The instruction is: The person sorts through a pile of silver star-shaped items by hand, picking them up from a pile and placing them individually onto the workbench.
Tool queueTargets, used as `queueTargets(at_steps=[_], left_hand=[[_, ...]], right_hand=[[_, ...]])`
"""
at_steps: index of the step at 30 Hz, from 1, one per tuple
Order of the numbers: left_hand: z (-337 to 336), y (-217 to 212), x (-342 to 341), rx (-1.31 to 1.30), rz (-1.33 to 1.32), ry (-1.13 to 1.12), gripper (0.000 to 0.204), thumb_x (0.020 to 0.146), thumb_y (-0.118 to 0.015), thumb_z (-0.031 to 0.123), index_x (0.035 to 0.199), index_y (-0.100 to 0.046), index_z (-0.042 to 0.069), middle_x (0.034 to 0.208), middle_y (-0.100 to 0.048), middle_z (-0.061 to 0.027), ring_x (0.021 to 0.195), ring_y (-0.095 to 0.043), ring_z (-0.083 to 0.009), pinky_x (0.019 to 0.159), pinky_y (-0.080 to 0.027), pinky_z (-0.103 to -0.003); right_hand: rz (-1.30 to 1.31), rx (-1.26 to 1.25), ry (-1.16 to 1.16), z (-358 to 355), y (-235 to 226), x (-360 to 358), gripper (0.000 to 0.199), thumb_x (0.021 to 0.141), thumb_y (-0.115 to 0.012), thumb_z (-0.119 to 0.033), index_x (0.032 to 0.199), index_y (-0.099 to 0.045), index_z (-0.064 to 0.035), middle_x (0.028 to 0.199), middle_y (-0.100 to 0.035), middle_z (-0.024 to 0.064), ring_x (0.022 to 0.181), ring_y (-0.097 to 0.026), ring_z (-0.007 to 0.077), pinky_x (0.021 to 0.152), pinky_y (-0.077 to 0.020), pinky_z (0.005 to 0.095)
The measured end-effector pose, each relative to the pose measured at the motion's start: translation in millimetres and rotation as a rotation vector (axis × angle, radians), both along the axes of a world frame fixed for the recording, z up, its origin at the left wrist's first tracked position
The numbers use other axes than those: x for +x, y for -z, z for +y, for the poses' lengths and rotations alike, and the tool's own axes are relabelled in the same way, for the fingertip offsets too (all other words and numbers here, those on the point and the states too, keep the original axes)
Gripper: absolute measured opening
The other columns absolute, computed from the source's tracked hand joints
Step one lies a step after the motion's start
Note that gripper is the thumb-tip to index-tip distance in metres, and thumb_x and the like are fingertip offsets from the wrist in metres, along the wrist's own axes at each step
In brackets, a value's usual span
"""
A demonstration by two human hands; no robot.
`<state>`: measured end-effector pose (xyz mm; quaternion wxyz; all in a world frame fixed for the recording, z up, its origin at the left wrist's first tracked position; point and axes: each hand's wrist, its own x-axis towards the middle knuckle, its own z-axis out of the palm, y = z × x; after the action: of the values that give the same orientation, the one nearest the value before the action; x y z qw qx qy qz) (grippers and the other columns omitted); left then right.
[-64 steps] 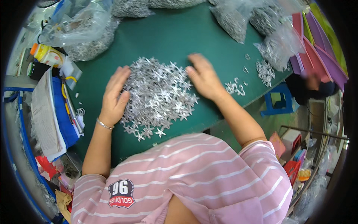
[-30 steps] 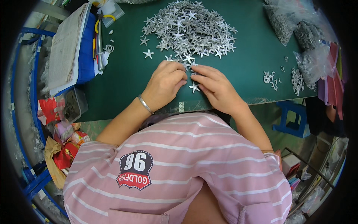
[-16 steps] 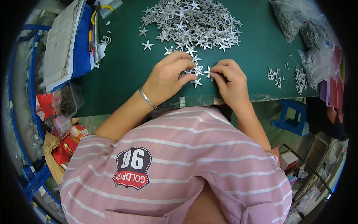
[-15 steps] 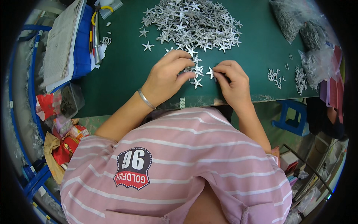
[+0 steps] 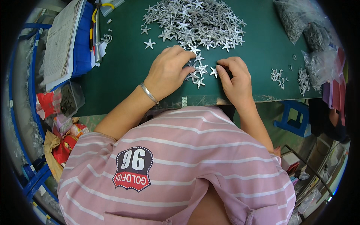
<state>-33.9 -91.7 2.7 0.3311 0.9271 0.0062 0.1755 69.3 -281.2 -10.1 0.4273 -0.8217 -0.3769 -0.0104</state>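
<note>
A heap of silver-grey metal starfish pieces (image 5: 195, 24) covers the far middle of the green tabletop. A short row of starfish pieces (image 5: 201, 69) runs from the heap's near side toward me. My left hand (image 5: 167, 71), with a silver bangle at the wrist, reaches over the left side of this row; its thumb and fingers are apart and partly hide some pieces. To the right of the row, my right hand (image 5: 237, 78) has a single starfish piece (image 5: 213, 72) at its thumb and fingertips.
Curved metal pieces (image 5: 278, 77) and plastic bags of metal parts (image 5: 315, 35) lie at the right. On the left are a blue folder (image 5: 82, 45) with papers, yellow-handled pliers (image 5: 94, 15) and a clear tub (image 5: 73, 99). A blue stool (image 5: 294, 118) stands below the table's right edge.
The left hand's thumb and fingers have shifted slightly up and left, uncovering more of the row. The right hand stays beside the row with its starfish piece.
</note>
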Motion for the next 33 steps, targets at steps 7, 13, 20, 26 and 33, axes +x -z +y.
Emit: queueTargets(at_steps=[7, 13, 20, 26, 33], left_hand=[[5.0, 1.5, 0.9, -0.119, 0.021, 0.054, 0.016, 0.077, -0.071, 0.0, 0.092, -0.064, 0.003, 0.082, -0.063, -0.0063, 0.075, -0.061, -0.0193, 0.065, -0.048, -0.029], [14.6, -17.5, -3.0, -1.366, 0.33, -0.091, 0.021, 0.087, -0.064, 0.001, 0.107, -0.06, -0.002, 0.085, -0.064, -0.0038, 0.075, -0.06, -0.0081, 0.062, -0.048, -0.019], [1.7, -15.2, 12.9, -0.869, 0.431, -0.046, 0.014, 0.084, -0.068, 0.005, 0.097, -0.066, 0.001, 0.089, -0.062, -0.0058, 0.07, -0.06, -0.0115, 0.059, -0.046, -0.022], [-15.2, 0.9, 16.9, -0.068, 0.082, 0.06, 0.017, 0.074, -0.072, 0.003, 0.089, -0.064, 0.003, 0.083, -0.058, -0.0126, 0.073, -0.06, -0.0297, 0.064, -0.05, -0.036], [-3.2, -4.0, 12.8, -0.61, 0.198, 0.021, 0.017, 0.078, -0.072, 0.002, 0.092, -0.064, 0.001, 0.075, -0.059, -0.0028, 0.064, -0.054, -0.0095, 0.059, -0.044, -0.024]], right_hand=[[0.077, 0.026, -0.022, 2.3, -3.4, -0.6, 0.007, 0.077, -0.071, -0.006, 0.082, -0.068, -0.0025, 0.086, -0.063, 0.0091, 0.079, -0.06, 0.0251, 0.071, -0.0483, 0.0339], [1.114, 0.711, 0.025, -9.0, -12.3, 11.8, 0.013, 0.09, -0.062, -0.009, 0.097, -0.063, 0.0018, 0.085, -0.065, 0.0057, 0.075, -0.06, 0.0125, 0.064, -0.0492, 0.0229], [0.273, 0.062, 0.002, -4.3, -6.7, 8.7, 0.011, 0.085, -0.067, -0.013, 0.089, -0.066, -0.0028, 0.071, -0.059, 0.0061, 0.061, -0.057, 0.0145, 0.053, -0.0456, 0.0262], [0.191, 0.094, 0.043, 4.8, 0.3, 6.9, 0.007, 0.08, -0.071, -0.009, 0.078, -0.068, -0.0039, 0.068, -0.057, 0.0048, 0.061, -0.058, 0.015, 0.053, -0.0456, 0.0272], [1.671, 1.182, -0.33, -24.4, 0.9, 37.8, 0.028, 0.094, -0.046, -0.02, 0.105, -0.059, 0.0018, 0.093, -0.063, 0.0169, 0.072, -0.057, 0.0178, 0.049, -0.0471, 0.0241]])
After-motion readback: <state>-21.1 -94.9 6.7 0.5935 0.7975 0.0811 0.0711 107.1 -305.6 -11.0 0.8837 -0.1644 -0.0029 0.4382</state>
